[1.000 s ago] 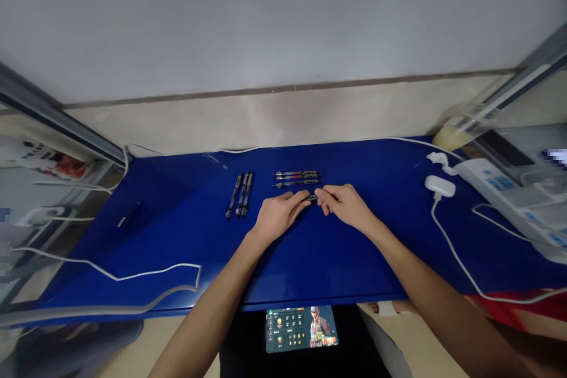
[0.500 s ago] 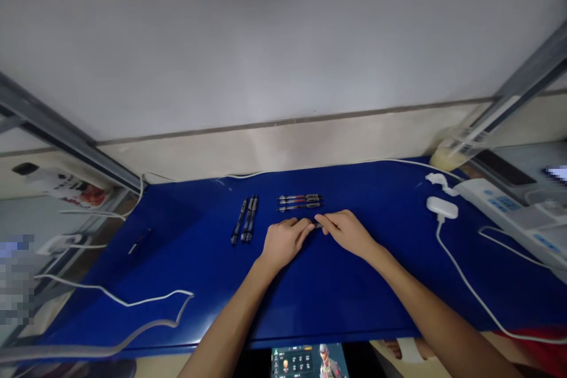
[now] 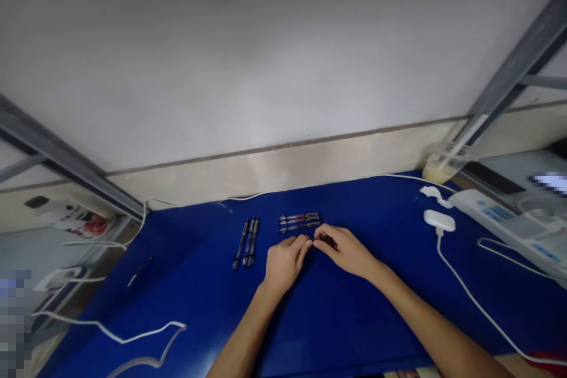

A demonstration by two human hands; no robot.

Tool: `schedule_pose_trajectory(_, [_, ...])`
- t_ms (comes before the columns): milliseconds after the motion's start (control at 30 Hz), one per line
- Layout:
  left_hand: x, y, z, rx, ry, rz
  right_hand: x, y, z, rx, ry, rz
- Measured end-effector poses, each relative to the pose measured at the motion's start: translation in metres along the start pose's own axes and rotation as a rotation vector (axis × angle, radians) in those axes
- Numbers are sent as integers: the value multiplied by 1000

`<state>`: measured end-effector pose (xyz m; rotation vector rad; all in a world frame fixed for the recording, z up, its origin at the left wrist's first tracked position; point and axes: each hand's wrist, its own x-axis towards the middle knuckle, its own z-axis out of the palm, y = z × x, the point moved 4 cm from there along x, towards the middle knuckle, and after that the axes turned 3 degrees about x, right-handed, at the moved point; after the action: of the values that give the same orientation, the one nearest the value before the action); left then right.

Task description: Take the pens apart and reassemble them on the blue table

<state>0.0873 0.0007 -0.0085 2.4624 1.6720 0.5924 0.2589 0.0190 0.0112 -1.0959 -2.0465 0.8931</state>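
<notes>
Closer together than before, the left hand (image 3: pixel 284 261) and right hand (image 3: pixel 346 251) meet around a small dark object (image 3: pixel 326 240), pinched in the right hand's curled fingers; whether the left hand grips it too cannot be told. It is held over a blue tabletop (image 3: pixel 177 289), just below 3 crosswise pens (image 3: pixel 299 222), with 3 more pens (image 3: pixel 248 243) to the left.

Left hand (image 3: pixel 284 261) and right hand (image 3: pixel 343 251) meet at small dark pen part (image 3: pixel 326 240); two rows of pens (image 3: pixel 300 222) just beyond, on blue desk (image 3: pixel 177 295).
</notes>
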Motion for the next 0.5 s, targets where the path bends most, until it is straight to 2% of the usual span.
schedule_pose_trajectory(100, [-1,1,-3,-57,-4,-16,0,0,2,-55,20,-37])
schedule_pose_trajectory(267, [-3,8,-7,-111,-24,75,0,7,4,-91,-14,22])
schedule_pose_trajectory(500, [0,1,2,-69,8,35,0,-4,-1,-9,12,-58])
